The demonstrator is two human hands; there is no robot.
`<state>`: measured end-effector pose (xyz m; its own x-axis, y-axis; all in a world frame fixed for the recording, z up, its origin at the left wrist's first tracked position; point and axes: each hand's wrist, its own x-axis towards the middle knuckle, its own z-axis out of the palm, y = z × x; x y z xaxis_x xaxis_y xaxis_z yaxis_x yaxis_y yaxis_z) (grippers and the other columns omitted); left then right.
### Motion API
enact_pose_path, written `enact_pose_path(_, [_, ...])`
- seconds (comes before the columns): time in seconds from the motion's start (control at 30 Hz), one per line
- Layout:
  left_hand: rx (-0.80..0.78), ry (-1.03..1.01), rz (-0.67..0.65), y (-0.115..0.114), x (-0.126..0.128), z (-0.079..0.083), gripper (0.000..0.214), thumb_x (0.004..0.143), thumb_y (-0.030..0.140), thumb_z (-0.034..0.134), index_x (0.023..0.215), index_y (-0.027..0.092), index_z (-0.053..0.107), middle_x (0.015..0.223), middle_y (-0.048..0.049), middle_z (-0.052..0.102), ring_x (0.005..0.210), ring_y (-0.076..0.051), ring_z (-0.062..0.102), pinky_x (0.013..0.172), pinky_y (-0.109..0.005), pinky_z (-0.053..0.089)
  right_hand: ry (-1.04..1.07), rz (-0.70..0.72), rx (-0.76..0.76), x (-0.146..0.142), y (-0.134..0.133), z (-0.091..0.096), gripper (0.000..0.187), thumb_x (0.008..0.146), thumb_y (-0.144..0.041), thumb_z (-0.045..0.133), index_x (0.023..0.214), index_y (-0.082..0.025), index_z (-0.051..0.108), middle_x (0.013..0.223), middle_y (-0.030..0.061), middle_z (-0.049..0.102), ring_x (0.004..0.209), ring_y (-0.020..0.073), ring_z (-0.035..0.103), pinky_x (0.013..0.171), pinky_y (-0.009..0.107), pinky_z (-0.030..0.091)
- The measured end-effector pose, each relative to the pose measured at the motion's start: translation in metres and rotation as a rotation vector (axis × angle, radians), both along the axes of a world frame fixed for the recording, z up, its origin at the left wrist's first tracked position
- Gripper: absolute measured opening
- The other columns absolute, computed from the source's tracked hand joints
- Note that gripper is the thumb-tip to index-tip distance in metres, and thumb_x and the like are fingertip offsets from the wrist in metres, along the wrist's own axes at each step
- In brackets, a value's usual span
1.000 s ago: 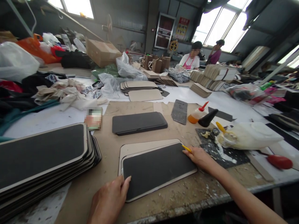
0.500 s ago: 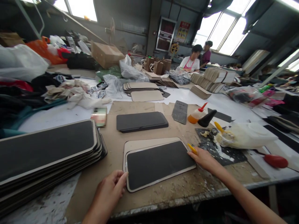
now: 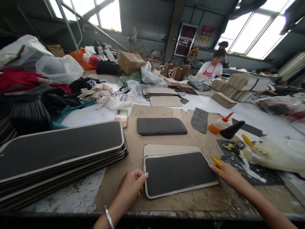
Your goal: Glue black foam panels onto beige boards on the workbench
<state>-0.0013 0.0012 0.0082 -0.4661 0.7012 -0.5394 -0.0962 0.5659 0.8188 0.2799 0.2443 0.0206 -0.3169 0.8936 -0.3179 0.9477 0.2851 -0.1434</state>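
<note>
A beige board with a black pad glued on top (image 3: 179, 173) lies near the table's front edge, on another beige board (image 3: 166, 149). My left hand (image 3: 131, 186) pinches its left edge with curled fingers. My right hand (image 3: 227, 175) rests on its right edge and holds a yellow tool (image 3: 216, 161) between the fingers. A tall stack of the same black-faced boards (image 3: 59, 152) lies at my left. A small pile of black pads (image 3: 161, 126) lies further back in the middle.
Glue bottle with a red tip (image 3: 218, 124), a black cone (image 3: 232, 129), a glue-smeared sheet (image 3: 247, 160) and a plastic bag (image 3: 276, 154) lie at right. Cloth and bags (image 3: 47, 79) pile at the left. A seated person (image 3: 213, 66) works far back among board stacks (image 3: 238, 84).
The view has swung left and lowered. My left hand went from flat on the board's corner to a pinch on its left edge. The right hand stays at the right edge.
</note>
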Motion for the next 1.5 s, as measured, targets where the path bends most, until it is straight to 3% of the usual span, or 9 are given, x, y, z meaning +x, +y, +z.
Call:
enact_pose_path(0.13, [0.072, 0.041, -0.004, 0.000, -0.006, 0.002, 0.044, 0.055, 0.062, 0.051, 0.051, 0.022, 0.032, 0.035, 0.0107, 0.031, 0.031, -0.005, 0.028, 0.034, -0.018, 0.019, 0.047, 0.001, -0.044, -0.013, -0.016, 0.011, 0.024, 0.078, -0.038, 0.044, 0.065, -0.019, 0.053, 0.068, 0.0044, 0.062, 0.066, 0.0182, 0.058, 0.059, 0.026, 0.040])
enact_pose_path(0.4, [0.007, 0.073, -0.006, -0.006, -0.034, 0.010, 0.052, 0.043, 0.072, 0.053, 0.048, 0.021, 0.039, 0.037, 0.0091, 0.033, 0.033, -0.006, 0.028, 0.037, -0.020, 0.022, 0.296, -0.082, -0.241, -0.031, -0.037, 0.012, 0.026, 0.074, -0.038, 0.050, 0.061, -0.016, 0.054, 0.054, -0.0024, 0.051, 0.054, 0.0116, 0.047, 0.051, 0.021, 0.033])
enact_pose_path(0.9, [-0.028, 0.209, -0.050, -0.012, -0.040, -0.016, 0.050, 0.058, 0.070, 0.049, 0.049, 0.021, 0.041, 0.031, 0.0090, 0.032, 0.031, -0.007, 0.028, 0.039, -0.020, 0.021, 0.184, -0.078, -0.215, -0.036, -0.037, 0.012, 0.023, 0.068, -0.032, 0.058, 0.054, -0.017, 0.048, 0.050, -0.0045, 0.046, 0.052, 0.0104, 0.044, 0.050, 0.022, 0.028])
enact_pose_path(1.13, [-0.051, 0.200, -0.068, -0.007, -0.039, -0.005, 0.051, 0.054, 0.071, 0.049, 0.046, 0.022, 0.038, 0.029, 0.0082, 0.033, 0.029, -0.007, 0.030, 0.038, -0.021, 0.022, 0.186, -0.036, -0.250, -0.037, -0.037, 0.012, 0.024, 0.068, -0.034, 0.054, 0.052, -0.018, 0.045, 0.049, -0.0036, 0.045, 0.051, 0.0115, 0.044, 0.050, 0.023, 0.028])
enact_pose_path(1.37, [-0.057, 0.108, -0.078, -0.004, -0.043, 0.007, 0.046, 0.060, 0.067, 0.040, 0.050, 0.022, 0.036, 0.034, 0.0089, 0.035, 0.027, -0.008, 0.036, 0.034, -0.020, 0.021, 0.245, -0.027, -0.296, -0.026, -0.027, -0.005, 0.032, 0.062, -0.051, 0.050, 0.056, -0.020, 0.046, 0.053, -0.0005, 0.050, 0.054, 0.0157, 0.047, 0.052, 0.025, 0.033])
enact_pose_path(1.5, [-0.075, 0.080, -0.099, -0.002, -0.044, 0.012, 0.042, 0.058, 0.063, 0.045, 0.051, 0.023, 0.035, 0.033, 0.0092, 0.036, 0.027, -0.007, 0.035, 0.033, -0.019, 0.018, 0.264, -0.035, -0.279, -0.022, -0.024, -0.014, 0.035, 0.058, -0.056, 0.050, 0.054, -0.021, 0.043, 0.052, -0.0001, 0.050, 0.055, 0.0166, 0.048, 0.052, 0.026, 0.034])
